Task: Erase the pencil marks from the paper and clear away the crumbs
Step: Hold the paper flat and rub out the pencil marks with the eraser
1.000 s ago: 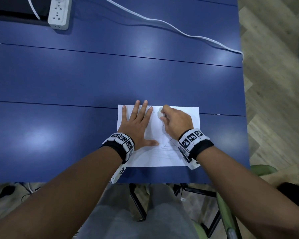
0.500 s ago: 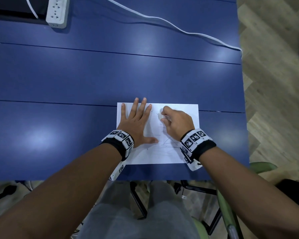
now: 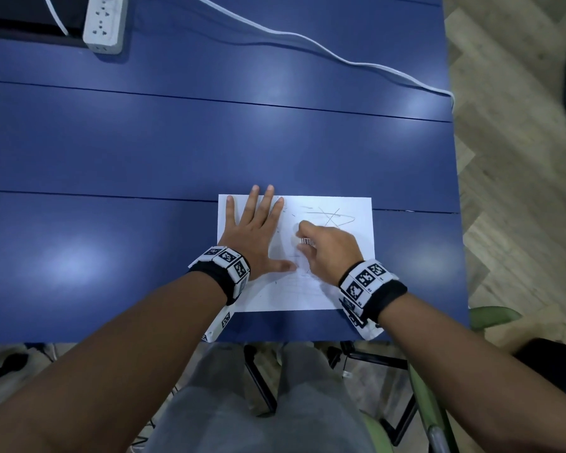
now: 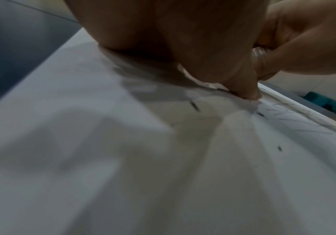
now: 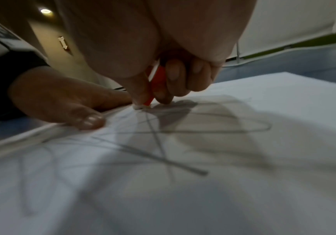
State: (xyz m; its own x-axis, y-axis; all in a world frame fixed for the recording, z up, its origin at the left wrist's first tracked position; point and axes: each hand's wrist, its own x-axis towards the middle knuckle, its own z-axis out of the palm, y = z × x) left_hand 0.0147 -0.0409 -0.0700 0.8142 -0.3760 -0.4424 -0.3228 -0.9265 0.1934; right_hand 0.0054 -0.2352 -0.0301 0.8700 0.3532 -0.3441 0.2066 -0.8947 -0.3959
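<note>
The white paper (image 3: 337, 289) lies at the 6 o'clock edge of the blue table (image 3: 144, 142), pinned by the left hand (image 3: 258, 237), flat with fingers spread. The right hand (image 3: 327, 253) pinches a red-sleeved eraser (image 5: 155, 89), tip on the sheet; pencil marks (image 3: 330, 217) show at its 1 o'clock.

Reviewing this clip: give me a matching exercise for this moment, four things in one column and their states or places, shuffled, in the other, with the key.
Things:
1. left hand
2. right hand
3. paper
4. power strip

States or places:
A. lies at the table's far left corner
B. pinches the eraser against the sheet
C. lies flat at the near edge of the blue table, pencil marks still on it
D. fingers spread flat, presses the sheet down

Pairs: 1-D, 2-B, 3-C, 4-A
</note>
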